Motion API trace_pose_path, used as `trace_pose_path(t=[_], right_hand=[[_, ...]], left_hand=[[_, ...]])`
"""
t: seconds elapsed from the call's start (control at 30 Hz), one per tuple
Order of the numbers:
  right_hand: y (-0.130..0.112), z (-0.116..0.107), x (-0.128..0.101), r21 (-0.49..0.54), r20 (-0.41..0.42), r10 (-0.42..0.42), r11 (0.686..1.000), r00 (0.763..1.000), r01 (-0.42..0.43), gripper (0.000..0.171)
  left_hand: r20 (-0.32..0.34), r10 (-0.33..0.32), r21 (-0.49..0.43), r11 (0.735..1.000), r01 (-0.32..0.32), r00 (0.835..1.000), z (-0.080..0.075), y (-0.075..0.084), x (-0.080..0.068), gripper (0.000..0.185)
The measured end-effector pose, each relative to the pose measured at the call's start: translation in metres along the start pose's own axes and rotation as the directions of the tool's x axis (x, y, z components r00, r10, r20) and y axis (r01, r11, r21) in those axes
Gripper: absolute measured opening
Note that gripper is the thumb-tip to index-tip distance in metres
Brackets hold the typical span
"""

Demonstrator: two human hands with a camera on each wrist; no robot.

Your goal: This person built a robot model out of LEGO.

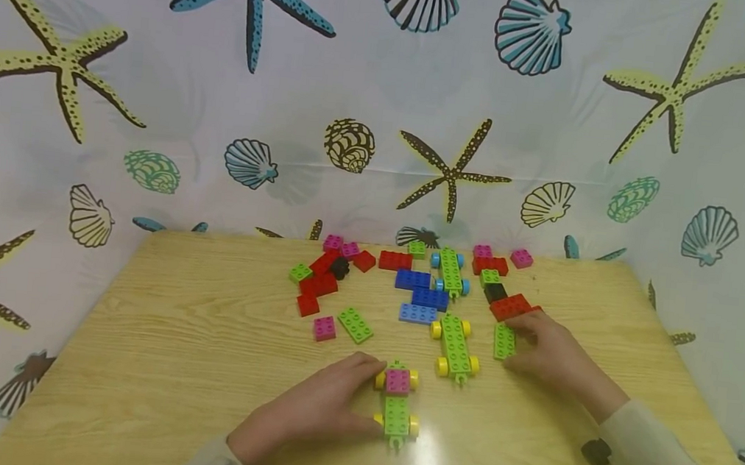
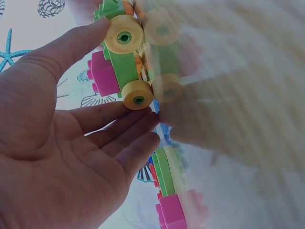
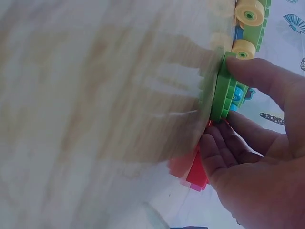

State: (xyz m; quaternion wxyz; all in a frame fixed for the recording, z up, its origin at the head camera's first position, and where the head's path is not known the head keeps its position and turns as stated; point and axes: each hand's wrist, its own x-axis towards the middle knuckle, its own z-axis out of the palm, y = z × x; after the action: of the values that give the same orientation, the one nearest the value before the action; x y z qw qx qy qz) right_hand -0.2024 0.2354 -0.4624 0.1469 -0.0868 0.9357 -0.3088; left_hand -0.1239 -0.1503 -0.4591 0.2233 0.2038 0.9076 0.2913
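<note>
Resting against the wooden tabletop (image 1: 157, 332) at the lower centre of the head view, the left hand (image 1: 320, 405) has its fingers fairly straight, thumb and fingertips touching the side of a green plastic wheeled chassis with yellow wheels and a pink brick on top (image 1: 396, 404); the left wrist view shows the thumb by one yellow wheel (image 2: 124, 34) and the fingers by the other, steadying rather than clasping. To the right of centre, the right hand (image 1: 551, 351) pinches a long green studded plastic brick (image 1: 505, 340) between thumb and fingers, and the right wrist view shows the thumb on its edge and the fingertips beneath. As a judgement, building looks to be at an early stage: only one pink brick sits on the chassis by the left hand, and the green brick is not yet attached to anything. Between the two hands lies a second bare green chassis with yellow wheels (image 1: 455, 347), and further up the frame a third green chassis with blue wheels (image 1: 451, 270). Around these, across the upper middle of the table, loose red bricks (image 1: 318, 284), blue bricks (image 1: 423, 297), a green flat brick (image 1: 355, 325) and a pink square brick (image 1: 324, 328) lie unused, so most of the pieces appear still to be fitted.
</note>
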Motion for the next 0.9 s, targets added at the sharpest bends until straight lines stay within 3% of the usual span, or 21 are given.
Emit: trace_pose_path(t=[0.9], right_hand=[[-0.013,0.001,-0.001,-0.056,-0.081,-0.065,0.997,0.995,0.061,0.07]], left_hand=[[0.009,-0.011,-0.018,1.0,0.011,1.0,-0.001,0.005,-0.004,0.1]])
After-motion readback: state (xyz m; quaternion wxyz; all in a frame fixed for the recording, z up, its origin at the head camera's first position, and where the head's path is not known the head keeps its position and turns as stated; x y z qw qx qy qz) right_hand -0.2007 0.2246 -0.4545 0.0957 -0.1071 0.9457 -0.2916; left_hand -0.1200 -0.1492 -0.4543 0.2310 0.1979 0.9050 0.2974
